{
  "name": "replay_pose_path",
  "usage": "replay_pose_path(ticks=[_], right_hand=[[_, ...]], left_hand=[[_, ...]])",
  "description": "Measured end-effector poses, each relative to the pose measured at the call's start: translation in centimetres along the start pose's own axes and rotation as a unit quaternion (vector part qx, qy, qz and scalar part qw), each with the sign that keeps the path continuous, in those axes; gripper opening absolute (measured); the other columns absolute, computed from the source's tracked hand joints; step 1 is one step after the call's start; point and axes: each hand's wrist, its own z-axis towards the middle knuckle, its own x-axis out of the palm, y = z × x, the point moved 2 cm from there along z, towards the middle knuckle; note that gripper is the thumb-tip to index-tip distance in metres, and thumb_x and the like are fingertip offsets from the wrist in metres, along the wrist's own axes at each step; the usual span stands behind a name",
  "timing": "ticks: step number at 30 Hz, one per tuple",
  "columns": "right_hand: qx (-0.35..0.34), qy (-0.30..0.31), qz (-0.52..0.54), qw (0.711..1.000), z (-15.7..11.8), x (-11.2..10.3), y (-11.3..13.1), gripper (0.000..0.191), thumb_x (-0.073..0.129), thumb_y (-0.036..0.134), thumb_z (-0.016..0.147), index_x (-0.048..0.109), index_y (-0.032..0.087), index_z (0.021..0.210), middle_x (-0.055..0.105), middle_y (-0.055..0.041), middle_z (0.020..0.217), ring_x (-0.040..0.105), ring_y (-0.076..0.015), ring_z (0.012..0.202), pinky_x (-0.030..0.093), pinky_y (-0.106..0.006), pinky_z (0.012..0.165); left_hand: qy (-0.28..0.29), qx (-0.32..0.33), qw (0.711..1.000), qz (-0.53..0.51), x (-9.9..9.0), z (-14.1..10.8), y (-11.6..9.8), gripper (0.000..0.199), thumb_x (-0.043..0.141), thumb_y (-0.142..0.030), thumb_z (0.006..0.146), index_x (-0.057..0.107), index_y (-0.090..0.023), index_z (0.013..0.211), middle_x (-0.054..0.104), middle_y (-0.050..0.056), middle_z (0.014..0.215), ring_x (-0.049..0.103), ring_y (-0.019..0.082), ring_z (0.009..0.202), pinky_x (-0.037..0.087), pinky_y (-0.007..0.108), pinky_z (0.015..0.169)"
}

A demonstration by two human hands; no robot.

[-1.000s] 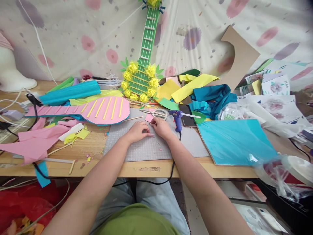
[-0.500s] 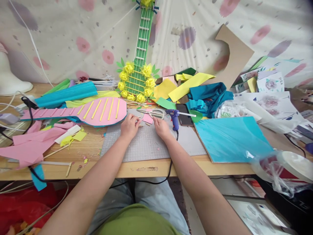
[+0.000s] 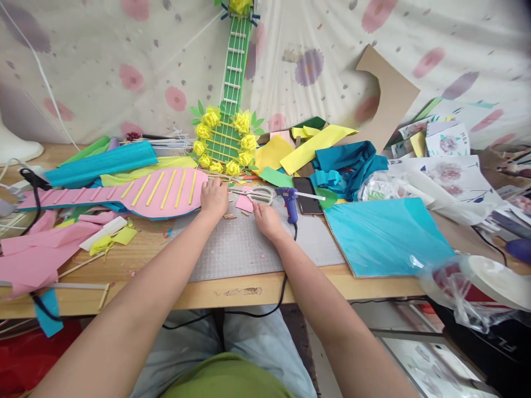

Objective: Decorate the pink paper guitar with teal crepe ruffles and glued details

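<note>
My left hand (image 3: 214,197) is at the right end of the pink guitar shape (image 3: 170,190) with yellow strips, its fingers curled; what they hold, if anything, is hidden. Beside the scissors (image 3: 260,194), my right hand (image 3: 266,219) rests over the grey cutting mat (image 3: 236,254) with its fingers bent together, and I cannot make out anything in them. A small pink paper piece (image 3: 244,204) and short sticks (image 3: 230,216) lie between the hands. The blue glue gun (image 3: 290,205) stands just right of my right hand.
A green guitar with yellow flowers (image 3: 227,135) leans at the back. On the right are a phone (image 3: 307,194), a blue board (image 3: 390,235) and teal paper (image 3: 348,166). Pink scraps (image 3: 41,249) cover the left side. A black cable (image 3: 284,284) hangs over the table edge (image 3: 315,284).
My left hand has moved away from my right hand, up against the end of the pink guitar shape. The view has shifted a little; my right hand stays near the scissors.
</note>
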Motion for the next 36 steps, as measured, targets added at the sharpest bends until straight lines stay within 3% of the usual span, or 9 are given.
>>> replay_pose_path(ticks=[4, 11, 17, 19, 23, 29, 32, 34, 36], right_hand=[[0.004, -0.003, 0.007, 1.0, -0.1, 0.0, -0.1, 0.04, 0.021, 0.032, 0.093, 0.057, 0.015, 0.094, 0.064, -0.0114, 0.099, 0.058, -0.019, 0.092, 0.037, -0.026, 0.072], [-0.035, -0.044, 0.059, 0.997, 0.0, -0.1, -0.4, 0.027, 0.029, 0.029, 0.092, 0.053, 0.018, 0.088, 0.061, -0.0056, 0.095, 0.054, -0.0152, 0.089, 0.035, -0.023, 0.07], [-0.005, -0.046, 0.051, 0.998, -0.1, -0.5, -0.7, 0.041, 0.026, 0.042, 0.091, 0.057, 0.02, 0.077, 0.063, -0.0033, 0.08, 0.055, -0.015, 0.074, 0.03, -0.023, 0.06], [0.004, -0.032, 0.048, 0.998, -0.2, -0.5, -0.7, 0.046, 0.024, 0.047, 0.09, 0.059, 0.02, 0.075, 0.063, -0.0031, 0.075, 0.055, -0.0153, 0.07, 0.029, -0.023, 0.057], [-0.008, -0.017, 0.067, 0.998, -0.1, -0.2, -0.8, 0.047, 0.026, 0.05, 0.089, 0.06, 0.021, 0.075, 0.064, -0.0029, 0.076, 0.056, -0.015, 0.07, 0.029, -0.023, 0.056], [-0.025, -0.035, 0.068, 0.997, 0.0, 0.1, -0.6, 0.03, 0.036, 0.035, 0.088, 0.056, 0.018, 0.075, 0.062, -0.0049, 0.081, 0.054, -0.0148, 0.077, 0.033, -0.023, 0.063], [-0.053, -0.057, 0.097, 0.992, -0.1, 0.3, -0.5, 0.014, 0.044, 0.025, 0.084, 0.054, 0.017, 0.08, 0.06, -0.0046, 0.087, 0.052, -0.0146, 0.081, 0.036, -0.024, 0.069], [-0.065, -0.078, 0.127, 0.987, -0.1, 0.3, -0.6, 0.01, 0.049, 0.022, 0.079, 0.053, 0.018, 0.087, 0.059, -0.0043, 0.094, 0.051, -0.0143, 0.082, 0.037, -0.024, 0.072], [-0.063, -0.092, 0.15, 0.982, -0.1, 0.4, -0.7, 0.017, 0.052, 0.023, 0.077, 0.053, 0.018, 0.094, 0.057, -0.0039, 0.096, 0.051, -0.0145, 0.082, 0.038, -0.026, 0.073]], left_hand=[[-0.003, -0.002, 1.0, 0.0, -0.2, 0.1, 0.1, 0.025, 0.04, -0.019, 0.082, 0.06, -0.02, 0.097, 0.055, 0.011, 0.1, 0.047, 0.028, 0.1, 0.033, 0.041, 0.084], [0.003, -0.038, 0.998, -0.054, -2.2, -1.1, 1.3, 0.03, 0.044, -0.035, 0.082, 0.059, -0.018, 0.103, 0.055, 0.01, 0.103, 0.053, 0.024, 0.094, 0.04, 0.034, 0.078], [0.06, -0.09, 0.994, -0.007, -3.8, -1.1, 3.9, 0.045, 0.034, -0.046, 0.084, 0.064, -0.017, 0.07, 0.06, 0.01, 0.085, 0.057, 0.024, 0.081, 0.043, 0.033, 0.067], [0.072, -0.091, 0.993, 0.002, -4.0, -1.2, 4.6, 0.046, 0.031, -0.044, 0.085, 0.064, -0.016, 0.069, 0.06, 0.012, 0.083, 0.057, 0.025, 0.082, 0.043, 0.034, 0.069], [0.092, -0.04, 0.995, 0.009, -4.0, -1.7, 5.0, 0.04, 0.031, -0.033, 0.086, 0.064, -0.013, 0.075, 0.059, 0.014, 0.086, 0.056, 0.025, 0.085, 0.042, 0.036, 0.076], [0.104, 0.032, 0.994, -0.029, -4.0, -2.3, 4.5, 0.025, 0.048, -0.032, 0.079, 0.059, -0.017, 0.062, 0.057, 0.01, 0.091, 0.054, 0.022, 0.086, 0.042, 0.034, 0.079], [0.092, 0.043, 0.994, -0.038, -4.1, -2.5, 4.3, 0.011, 0.058, -0.027, 0.071, 0.059, -0.018, 0.076, 0.055, 0.009, 0.104, 0.052, 0.023, 0.095, 0.04, 0.034, 0.081], [0.075, 0.05, 0.995, -0.045, -4.4, -2.7, 4.2, 0.028, 0.06, -0.024, 0.068, 0.057, -0.018, 0.095, 0.053, 0.009, 0.114, 0.05, 0.024, 0.103, 0.039, 0.034, 0.083], [0.08, 0.031, 0.995, -0.057, -4.7, -2.7, 4.1, 0.033, 0.057, -0.025, 0.071, 0.054, -0.02, 0.104, 0.058, 0.007, 0.109, 0.054, 0.022, 0.099, 0.039, 0.032, 0.079]])
